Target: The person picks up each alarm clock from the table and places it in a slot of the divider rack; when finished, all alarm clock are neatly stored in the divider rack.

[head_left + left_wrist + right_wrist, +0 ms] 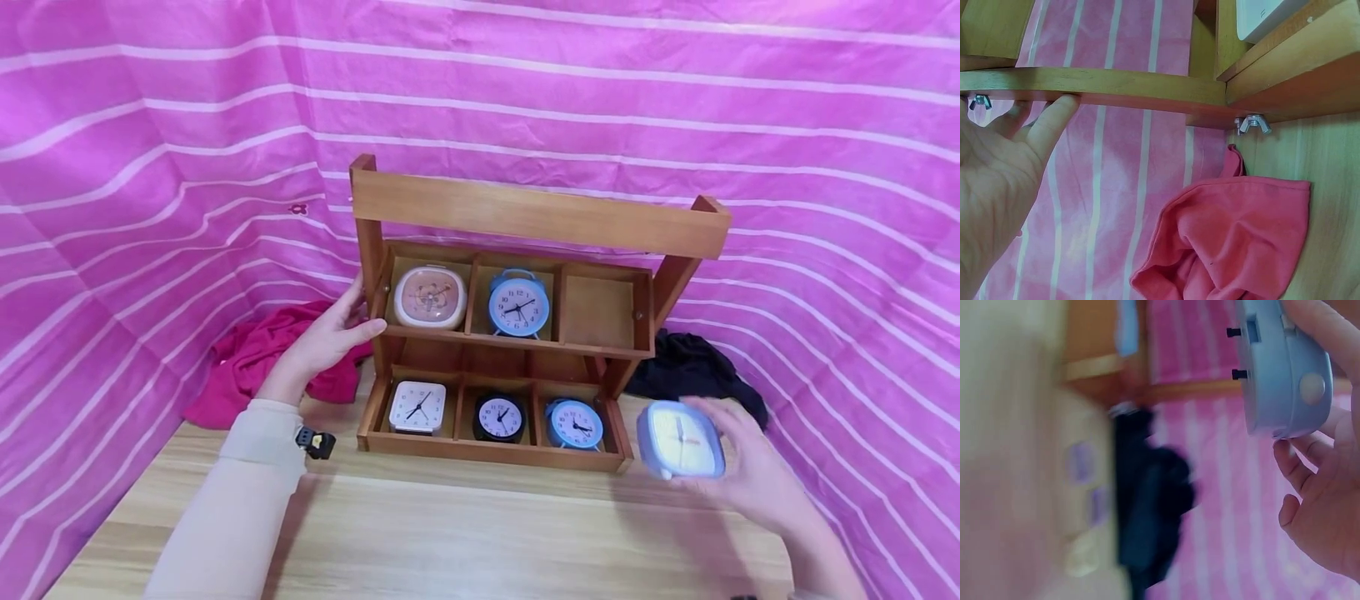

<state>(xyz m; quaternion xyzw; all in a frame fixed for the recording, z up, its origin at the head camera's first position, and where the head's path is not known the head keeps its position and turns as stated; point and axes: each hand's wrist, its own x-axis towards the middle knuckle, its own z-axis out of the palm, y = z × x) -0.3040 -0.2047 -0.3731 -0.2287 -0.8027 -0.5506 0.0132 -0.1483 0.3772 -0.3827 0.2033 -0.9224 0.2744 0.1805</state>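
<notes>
My right hand (750, 467) grips a rounded blue alarm clock (651, 437) by its side, off the front right corner of a two-tier wooden rack (540, 211). The clock's pale face is turned up; in the right wrist view its back shows two black knobs. At the rack's left side, my left hand (333, 329) rests with straight fingers against the side board (1141, 89), its thumb at the upper tray's corner. A pink-faced clock (430, 297) and a blue twin-bell clock (519, 307) stand in the upper tray.
In the lower tray are a white square clock (417, 407), a black round clock (499, 418) and another blue clock (575, 424). Red cloth (262, 358) lies left of the rack, black cloth (690, 371) right. Pink striped sheeting (480, 92) encloses the wooden table (465, 533).
</notes>
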